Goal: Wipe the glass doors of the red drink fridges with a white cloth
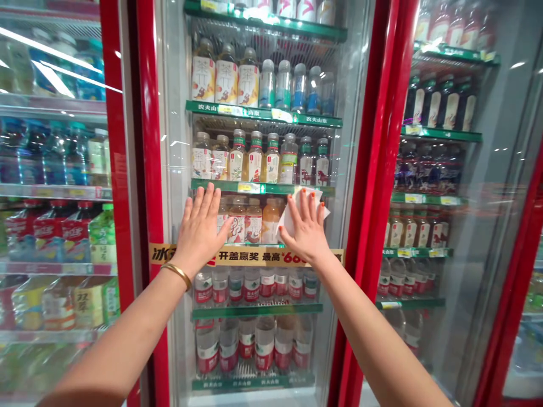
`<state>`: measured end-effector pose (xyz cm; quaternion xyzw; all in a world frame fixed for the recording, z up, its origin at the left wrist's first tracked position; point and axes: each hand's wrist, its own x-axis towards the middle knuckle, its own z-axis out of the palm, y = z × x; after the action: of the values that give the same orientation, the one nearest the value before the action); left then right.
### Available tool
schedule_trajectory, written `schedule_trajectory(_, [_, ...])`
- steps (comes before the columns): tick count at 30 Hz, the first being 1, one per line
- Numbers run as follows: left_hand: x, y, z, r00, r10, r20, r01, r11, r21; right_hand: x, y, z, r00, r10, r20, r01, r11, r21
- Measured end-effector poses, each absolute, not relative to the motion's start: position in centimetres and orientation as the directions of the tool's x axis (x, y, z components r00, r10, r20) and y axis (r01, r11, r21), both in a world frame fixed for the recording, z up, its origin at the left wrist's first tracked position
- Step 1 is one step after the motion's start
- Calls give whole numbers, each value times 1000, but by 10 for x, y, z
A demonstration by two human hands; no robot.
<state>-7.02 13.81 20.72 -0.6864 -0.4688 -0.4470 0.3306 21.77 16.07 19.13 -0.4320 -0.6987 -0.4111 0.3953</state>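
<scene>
My left hand (200, 230) lies flat with spread fingers on the glass door (173, 147) of a drinks fridge, a gold bangle (177, 275) on its wrist. My right hand (307, 229), with orange-painted nails, presses a crumpled white tissue (288, 220) against the same glass. The tissue is partly hidden under the fingers. Behind the glass, bottled teas (248, 221) stand on a green-edged shelf (254, 187) just behind my hands.
A red door frame (384, 141) separates this door from the neighbouring glass fridge door on the right, and another red frame (148, 113) borders the left. Bottled drinks fill the shelves behind all the doors. A yellow printed banner (246, 256) crosses the glass below my hands.
</scene>
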Motion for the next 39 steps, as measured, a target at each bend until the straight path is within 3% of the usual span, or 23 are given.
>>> schedule_trajectory(2, [-87, 136, 203, 142, 357, 923, 945, -326, -19, 210, 166, 204, -229, 248, 941, 943, 295, 152])
schedule_trajectory(4, [-100, 135, 197, 117, 357, 927, 949, -314, 1, 188, 170, 215, -230, 206, 951, 929, 337, 152])
schedule_trajectory(10, [-131, 134, 179, 59, 318, 946, 962, -273, 32, 138, 168, 181, -505, 194, 841, 821, 408, 399])
schedule_trajectory(16, [-146, 137, 172, 90, 344, 935, 961, -277, 9, 134, 176, 201, -258, 160, 953, 921, 338, 193])
schedule_trajectory(22, [-153, 142, 169, 101, 329, 939, 959, -282, -4, 96, 171, 187, -509, 200, 837, 825, 391, 408])
schedule_trajectory(24, [-157, 143, 167, 110, 330, 938, 959, -282, -13, 102, 170, 182, -504, 213, 837, 829, 389, 401])
schedule_trajectory(29, [-163, 145, 166, 129, 358, 925, 960, -279, -26, 90, 176, 214, -328, 187, 926, 901, 355, 248])
schedule_trajectory(35, [-169, 148, 159, 131, 289, 948, 948, -316, -35, 68, 168, 188, -634, 201, 747, 738, 445, 507])
schedule_trajectory(39, [-171, 152, 151, 123, 267, 956, 944, -329, -30, 81, 171, 190, -530, 211, 821, 804, 432, 408])
